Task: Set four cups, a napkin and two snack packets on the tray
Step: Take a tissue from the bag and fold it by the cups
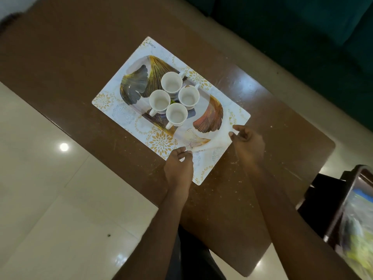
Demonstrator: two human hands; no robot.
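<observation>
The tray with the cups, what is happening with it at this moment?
A person stands over a brown table with both hands at the near end of a leaf-patterned tray. The left hand touches the rim at one corner, and the right hand touches it at the other, fingers on the edge. The tray lies on a white and gold placemat. Four white cups stand upright and close together on the tray, all empty. No napkin or snack packet can be made out on it yet.
</observation>
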